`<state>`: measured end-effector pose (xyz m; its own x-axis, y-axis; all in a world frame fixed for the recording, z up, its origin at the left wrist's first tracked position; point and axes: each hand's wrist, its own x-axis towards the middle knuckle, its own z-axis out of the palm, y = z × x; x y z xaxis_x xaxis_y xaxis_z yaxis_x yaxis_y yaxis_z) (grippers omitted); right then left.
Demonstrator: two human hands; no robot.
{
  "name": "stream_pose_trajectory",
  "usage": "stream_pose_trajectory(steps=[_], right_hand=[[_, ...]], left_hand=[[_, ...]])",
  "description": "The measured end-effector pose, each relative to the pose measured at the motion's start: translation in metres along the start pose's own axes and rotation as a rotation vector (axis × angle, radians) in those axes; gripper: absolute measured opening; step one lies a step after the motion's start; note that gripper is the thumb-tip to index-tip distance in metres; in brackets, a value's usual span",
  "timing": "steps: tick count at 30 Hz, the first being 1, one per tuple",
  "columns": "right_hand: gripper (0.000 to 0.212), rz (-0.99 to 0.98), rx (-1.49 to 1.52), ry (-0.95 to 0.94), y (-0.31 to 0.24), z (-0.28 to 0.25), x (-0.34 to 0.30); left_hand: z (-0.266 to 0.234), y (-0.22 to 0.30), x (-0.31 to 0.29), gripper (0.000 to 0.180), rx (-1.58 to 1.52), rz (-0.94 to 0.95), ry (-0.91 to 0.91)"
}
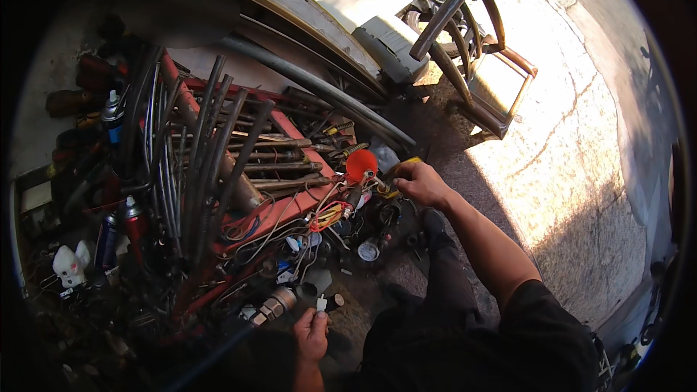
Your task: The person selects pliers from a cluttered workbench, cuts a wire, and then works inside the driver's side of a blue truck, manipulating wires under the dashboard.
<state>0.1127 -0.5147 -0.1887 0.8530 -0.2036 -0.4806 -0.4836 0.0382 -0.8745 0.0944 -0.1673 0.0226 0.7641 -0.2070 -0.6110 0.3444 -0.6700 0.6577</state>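
Note:
My left hand [311, 335], low in the view, pinches a small white plug-like piece [321, 303] between thumb and fingers. A dark cylinder end [335, 301] lies beside it, and a hex-shaped metal fitting [274, 308] is to its left. My right hand [422, 184] reaches forward with its fingers curled at the right edge of the heap. Something yellow [411, 160] shows at these fingers; whether they grip it I cannot make out. Just left of this hand sits an orange-red funnel [361, 165]. Below the funnel are tangled wires [328, 216] and a round gauge [368, 250].
A red metal frame [279, 218] holds many pipes [218, 145]. Spray cans [133, 219] and a white bottle [70, 264] stand at the left. A long grey pipe [319, 91] slants across the back. A brown metal frame [472, 58] stands on sunlit concrete [573, 167].

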Motion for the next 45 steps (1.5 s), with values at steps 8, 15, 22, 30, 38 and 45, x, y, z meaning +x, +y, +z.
stream_pose_trajectory(steps=[8, 15, 22, 30, 38, 45], right_hand=[[0.025, -0.026, 0.033, -0.017, -0.017, 0.006, 0.013], [0.025, -0.007, -0.053, 0.015, -0.024, 0.002, 0.009], [0.023, -0.028, -0.066, 0.020, -0.029, 0.009, -0.029], [0.025, 0.141, -0.137, -0.053, -0.022, 0.065, -0.118], [0.025, -0.135, -0.333, -0.145, -0.054, 0.146, -0.145], [0.018, -0.464, -0.583, -0.260, -0.102, 0.225, -0.155]], left_hand=[[-0.007, -0.002, 0.002, 0.024, -0.010, -0.009, 0.029], [-0.008, -0.014, 0.001, 0.027, -0.083, 0.038, -0.024], [-0.017, -0.030, -0.008, 0.022, -0.182, 0.141, -0.004], [-0.043, -0.077, -0.028, 0.011, -0.272, 0.275, 0.021], [-0.073, -0.151, -0.063, 0.012, -0.460, 0.297, 0.044], [-0.103, -0.203, -0.098, 0.017, -0.449, 0.379, 0.196]])
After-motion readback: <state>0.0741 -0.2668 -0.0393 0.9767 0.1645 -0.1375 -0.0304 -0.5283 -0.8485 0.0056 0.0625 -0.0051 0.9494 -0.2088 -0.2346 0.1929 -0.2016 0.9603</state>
